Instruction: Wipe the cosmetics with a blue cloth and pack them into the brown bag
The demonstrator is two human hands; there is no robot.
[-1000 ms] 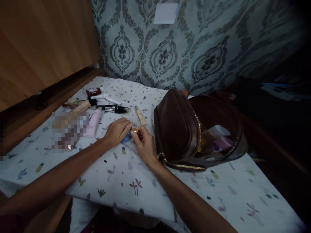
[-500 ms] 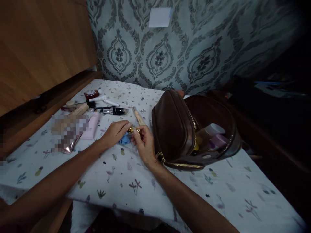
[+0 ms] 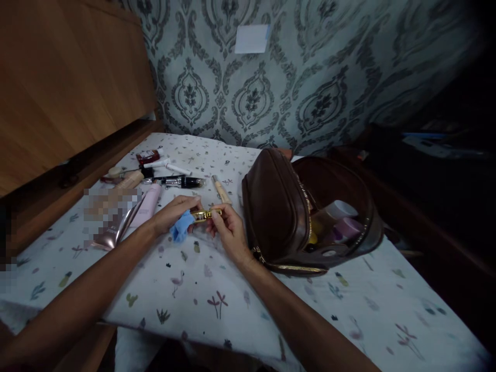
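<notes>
Between both hands is a slim, shiny gold cosmetic tube [image 3: 202,215], lying nearly level; its exact kind I cannot make out. My right hand [image 3: 228,227] pinches its right end between thumb and fingers. A crumpled light blue cloth [image 3: 182,226] hangs from my left hand [image 3: 176,212], whose fingers close around the tube's left end, partly hidden. Just beyond the right fingers lies a beige tube with a silver cap [image 3: 220,189]. The open brown cosmetic bag [image 3: 269,206] stands right of my right hand, with a white-capped bottle [image 3: 341,209] and a purple item [image 3: 347,228] inside.
Left of the hands lie a pink tube [image 3: 148,204], a rose-metallic tube [image 3: 112,230], black-and-silver cosmetic tubes [image 3: 186,182], white sticks [image 3: 178,168] and a dark red bottle [image 3: 148,156]. A wooden cabinet [image 3: 73,88] borders the patterned tablecloth [image 3: 201,310] on the left; wallpaper [image 3: 256,98] stands behind.
My left hand has shifted slightly left and down, and the blue cloth has come out from beneath the hands to the left. More of the gold tube shows. The view has tilted up slightly.
</notes>
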